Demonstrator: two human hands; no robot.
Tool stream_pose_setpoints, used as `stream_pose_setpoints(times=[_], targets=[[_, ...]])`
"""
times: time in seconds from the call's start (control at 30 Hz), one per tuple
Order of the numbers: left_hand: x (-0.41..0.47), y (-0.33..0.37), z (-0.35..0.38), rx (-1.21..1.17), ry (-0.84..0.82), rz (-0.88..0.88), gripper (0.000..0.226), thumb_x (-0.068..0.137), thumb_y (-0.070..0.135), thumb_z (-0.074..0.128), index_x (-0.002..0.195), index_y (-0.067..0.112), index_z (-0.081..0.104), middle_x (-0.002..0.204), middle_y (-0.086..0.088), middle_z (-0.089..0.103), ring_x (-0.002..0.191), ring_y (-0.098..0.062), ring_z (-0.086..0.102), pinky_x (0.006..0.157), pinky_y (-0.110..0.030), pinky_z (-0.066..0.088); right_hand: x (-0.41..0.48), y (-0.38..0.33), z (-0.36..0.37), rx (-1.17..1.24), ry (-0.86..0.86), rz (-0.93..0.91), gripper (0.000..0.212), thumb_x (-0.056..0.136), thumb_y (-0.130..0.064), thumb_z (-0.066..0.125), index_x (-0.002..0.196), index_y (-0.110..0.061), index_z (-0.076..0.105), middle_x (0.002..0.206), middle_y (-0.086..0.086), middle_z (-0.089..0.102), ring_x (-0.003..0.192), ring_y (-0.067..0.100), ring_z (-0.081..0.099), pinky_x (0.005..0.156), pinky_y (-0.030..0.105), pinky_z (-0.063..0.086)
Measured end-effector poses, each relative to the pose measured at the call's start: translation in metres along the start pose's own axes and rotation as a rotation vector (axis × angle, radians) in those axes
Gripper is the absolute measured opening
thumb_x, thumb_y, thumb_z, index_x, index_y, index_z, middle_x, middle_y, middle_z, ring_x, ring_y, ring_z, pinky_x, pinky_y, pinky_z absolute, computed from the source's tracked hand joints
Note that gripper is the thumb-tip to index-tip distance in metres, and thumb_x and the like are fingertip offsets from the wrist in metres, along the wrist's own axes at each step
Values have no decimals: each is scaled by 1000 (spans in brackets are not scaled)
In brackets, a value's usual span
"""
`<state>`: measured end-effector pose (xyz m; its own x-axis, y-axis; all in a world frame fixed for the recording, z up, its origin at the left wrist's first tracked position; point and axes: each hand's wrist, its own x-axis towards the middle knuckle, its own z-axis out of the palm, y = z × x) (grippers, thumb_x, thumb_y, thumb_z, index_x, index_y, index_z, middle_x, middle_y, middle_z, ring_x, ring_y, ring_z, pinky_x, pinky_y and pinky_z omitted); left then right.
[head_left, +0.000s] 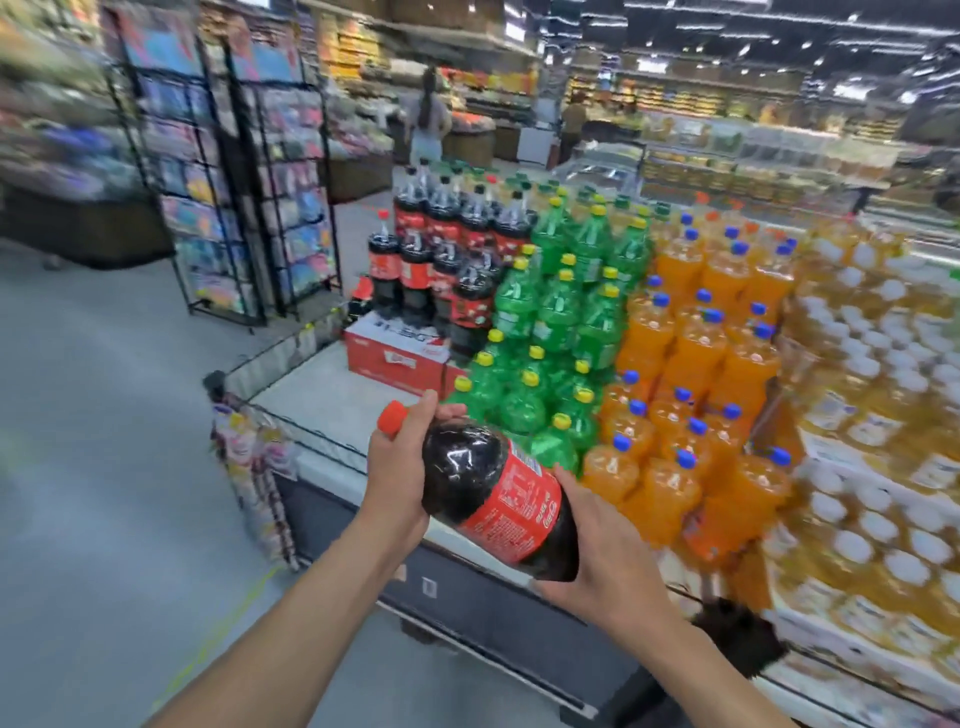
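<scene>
Between left hand (395, 467), right hand (602, 551): cola-filled bottle (498, 493)

dark cola bottle (498, 499) – red label, red cap (391, 417), green bottles (558, 322), orange bottles (696, 353)

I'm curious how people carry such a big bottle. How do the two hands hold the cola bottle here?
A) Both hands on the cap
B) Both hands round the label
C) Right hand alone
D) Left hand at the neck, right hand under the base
D: the left hand wraps the neck of the cola bottle just below its red cap, and the right hand cups the base.
</scene>
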<state>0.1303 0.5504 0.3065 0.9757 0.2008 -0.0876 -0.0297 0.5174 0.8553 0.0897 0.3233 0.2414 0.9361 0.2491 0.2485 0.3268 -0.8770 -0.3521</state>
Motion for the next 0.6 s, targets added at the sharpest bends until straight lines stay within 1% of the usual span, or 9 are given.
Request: stream_pose_setpoints(times=[0.13,0.23,0.27,0.3,0.37,0.4,0.5,0.6], targets=[[32,39,-55,3,79,19,38,99,30,66,65,16,76,91,-10,79,82,-28,76,82,-43,61,51,-51,31,40,-26,-68,126,58,-61,80,160,-38,11,147,-6,51,131,16,52,106,36,46],[54,65,-90,7,134,34,34,98,35,67,86,4,73,105,-13,79,94,-34,76,87,-50,62,87,-84,50,72,-51,-120,126,60,-60,82,159,-44,5,149,-7,49,134,15,49,109,36,44],[63,72,-101,4,150,47,34,98,35,67,86,4,73,107,-12,79,94,-33,76,85,-50,62,99,-94,55,76,-60,-137,127,60,-60,82,158,-46,3,149,-7,49,135,14,48,110,36,43],[70,78,-110,-5,165,61,33,99,34,66,79,8,74,105,-11,79,92,-31,77,81,-46,62,111,-102,60,82,-69,-155,126,60,-60,81,158,-46,2,149,-7,48,135,14,47,110,36,42],[87,90,-125,-25,185,85,39,100,30,65,63,19,73,102,-9,80,86,-27,77,73,-39,61,135,-116,71,89,-82,-186,125,62,-58,82,159,-44,5,149,-7,48,134,14,47,108,34,42],[96,95,-133,-31,194,97,41,100,29,65,60,20,72,101,-10,79,85,-27,77,71,-38,60,147,-122,76,91,-88,-197,124,62,-57,82,160,-42,7,149,-7,49,132,15,48,107,31,41],[126,106,-152,-25,224,118,42,100,27,64,60,21,72,99,-10,79,84,-28,77,69,-37,60,185,-136,95,105,-107,-222,124,61,-55,83,161,-37,12,147,-5,51,129,16,50,105,28,39],[165,113,-167,-35,251,135,37,99,25,65,64,17,71,98,-11,79,83,-27,77,66,-36,60,227,-141,116,117,-115,-253,126,61,-56,85,161,-37,11,147,-4,51,130,16,51,107,30,41]])
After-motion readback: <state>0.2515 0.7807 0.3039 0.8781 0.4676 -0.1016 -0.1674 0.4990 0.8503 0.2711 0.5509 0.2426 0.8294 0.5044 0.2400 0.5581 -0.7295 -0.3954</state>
